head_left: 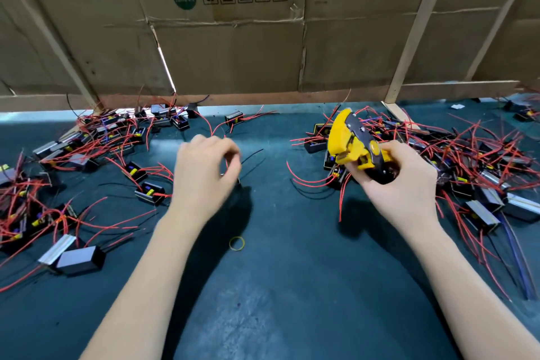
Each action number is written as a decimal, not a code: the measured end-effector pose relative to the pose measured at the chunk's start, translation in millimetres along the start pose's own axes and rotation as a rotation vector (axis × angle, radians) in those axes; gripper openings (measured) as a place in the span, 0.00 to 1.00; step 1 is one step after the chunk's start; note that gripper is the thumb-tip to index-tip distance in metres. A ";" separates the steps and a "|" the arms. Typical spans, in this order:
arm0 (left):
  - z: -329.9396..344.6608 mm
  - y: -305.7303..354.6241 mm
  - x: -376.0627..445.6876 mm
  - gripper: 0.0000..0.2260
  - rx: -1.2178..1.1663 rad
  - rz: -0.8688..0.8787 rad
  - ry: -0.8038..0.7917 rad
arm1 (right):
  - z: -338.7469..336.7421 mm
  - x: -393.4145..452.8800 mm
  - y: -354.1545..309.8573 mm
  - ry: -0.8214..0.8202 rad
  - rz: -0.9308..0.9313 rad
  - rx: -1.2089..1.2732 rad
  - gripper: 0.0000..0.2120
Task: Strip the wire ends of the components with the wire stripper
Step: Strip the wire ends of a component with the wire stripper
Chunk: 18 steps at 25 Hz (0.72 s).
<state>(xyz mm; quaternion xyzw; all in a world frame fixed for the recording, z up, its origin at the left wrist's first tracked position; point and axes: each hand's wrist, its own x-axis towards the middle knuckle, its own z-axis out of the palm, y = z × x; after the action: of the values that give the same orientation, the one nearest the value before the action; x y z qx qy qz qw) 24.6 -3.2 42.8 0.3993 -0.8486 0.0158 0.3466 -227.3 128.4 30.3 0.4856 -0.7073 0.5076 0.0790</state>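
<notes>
My right hand [403,181] grips the yellow and black wire stripper [353,146] by its handles, jaws tilted up toward the back. My left hand [204,172] hovers over the mat at centre with fingers curled; thin black wires [251,155] stick out from under its fingertips, and the motion blur hides whether it pinches them. Small black components with red wires lie in a pile at the left [111,137] and a denser pile at the right [473,166].
A dark green mat [277,286] covers the bench. A yellow rubber band [237,243] lies on it between my forearms. Flattened cardboard boxes [233,38] on a wooden frame wall off the back. A larger black box [80,259] sits near left.
</notes>
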 end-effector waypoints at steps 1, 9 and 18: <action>-3.2 -10.2 -0.2 0.05 0.047 -0.088 -0.078 | -0.9 -1.0 -4.6 -0.088 0.017 0.139 0.15; 9.6 -6.9 -5.2 0.11 0.054 -0.145 -0.417 | 11.8 -9.9 -11.9 -0.876 0.514 0.792 0.27; 31.8 23.5 -13.5 0.18 -0.232 0.001 -0.309 | 9.7 4.7 6.2 -0.335 0.583 0.712 0.25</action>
<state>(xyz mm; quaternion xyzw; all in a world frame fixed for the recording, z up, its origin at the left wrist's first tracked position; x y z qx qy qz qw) -3.9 12.1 16.4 0.3539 -0.8880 -0.1436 0.2559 -230.8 117.9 24.6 0.3395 -0.5990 0.6338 -0.3524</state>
